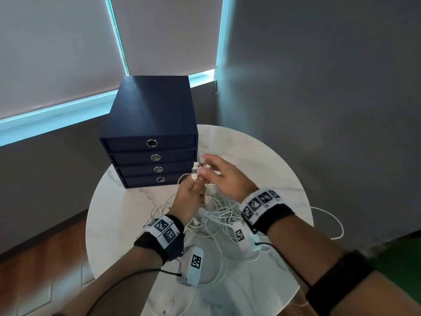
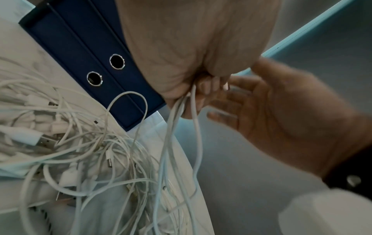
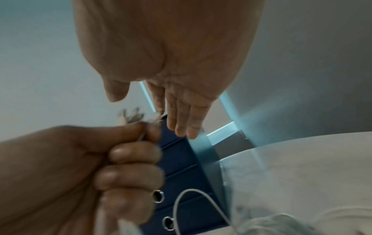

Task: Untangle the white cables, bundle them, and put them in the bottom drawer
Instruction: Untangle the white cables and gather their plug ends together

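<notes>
A tangle of white cables (image 1: 218,213) lies on the round marble table (image 1: 262,156). My left hand (image 1: 192,190) is curled round several cable ends, and their plugs (image 1: 196,170) stick up above the fist. In the left wrist view the gripped strands (image 2: 181,127) hang down to the heap (image 2: 80,151). My right hand (image 1: 215,171) hovers just right of the plugs with straight fingers (image 3: 181,124) and holds nothing. The left fist (image 3: 112,159) shows in the right wrist view. The navy drawer unit (image 1: 150,124) stands behind, and its bottom drawer (image 1: 145,181) is closed.
All drawers of the unit are closed, each with a metal ring pull (image 1: 160,179). One cable loop (image 1: 337,224) hangs over the table's right edge. A grey wall (image 1: 319,87) and window blinds (image 1: 57,53) stand behind; wood floor (image 1: 45,258) lies to the left.
</notes>
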`<state>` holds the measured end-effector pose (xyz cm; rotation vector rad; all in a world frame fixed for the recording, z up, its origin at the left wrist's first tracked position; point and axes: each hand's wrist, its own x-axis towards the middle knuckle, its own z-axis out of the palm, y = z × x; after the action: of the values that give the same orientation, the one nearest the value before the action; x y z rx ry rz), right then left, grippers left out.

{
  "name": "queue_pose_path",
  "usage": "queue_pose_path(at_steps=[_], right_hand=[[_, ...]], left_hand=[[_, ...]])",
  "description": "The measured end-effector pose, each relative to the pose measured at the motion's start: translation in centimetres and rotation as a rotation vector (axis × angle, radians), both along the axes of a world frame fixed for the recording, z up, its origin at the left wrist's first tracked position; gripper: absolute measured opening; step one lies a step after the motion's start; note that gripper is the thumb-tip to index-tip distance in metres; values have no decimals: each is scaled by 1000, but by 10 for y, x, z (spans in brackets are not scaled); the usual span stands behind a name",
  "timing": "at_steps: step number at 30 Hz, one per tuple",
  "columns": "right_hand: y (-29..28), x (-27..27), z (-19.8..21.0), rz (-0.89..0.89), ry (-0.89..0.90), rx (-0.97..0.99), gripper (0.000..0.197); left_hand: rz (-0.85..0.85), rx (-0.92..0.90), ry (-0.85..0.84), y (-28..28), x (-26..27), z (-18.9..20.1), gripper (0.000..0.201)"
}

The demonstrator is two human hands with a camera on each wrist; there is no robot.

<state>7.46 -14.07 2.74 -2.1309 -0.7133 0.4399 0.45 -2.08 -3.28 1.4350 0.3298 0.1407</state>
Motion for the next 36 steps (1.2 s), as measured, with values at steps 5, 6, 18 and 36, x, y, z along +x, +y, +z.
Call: queue_pose_path(at_steps=[5,6,18,36], right_hand=[[38,-9,1,84,-205,-103,46],[41,-9,0,84,-215,-101,43],[41,-10,-7,52,-293,-171,33],[7,-28,-52,107,369,15,38]], left_hand=[[-30,22,-45,8,-3,5,32],[-30,46,-52,10,-4,4,32],[-80,23,-50,7,-4,5,32],[207,-299,-41,16,7,18,26]])
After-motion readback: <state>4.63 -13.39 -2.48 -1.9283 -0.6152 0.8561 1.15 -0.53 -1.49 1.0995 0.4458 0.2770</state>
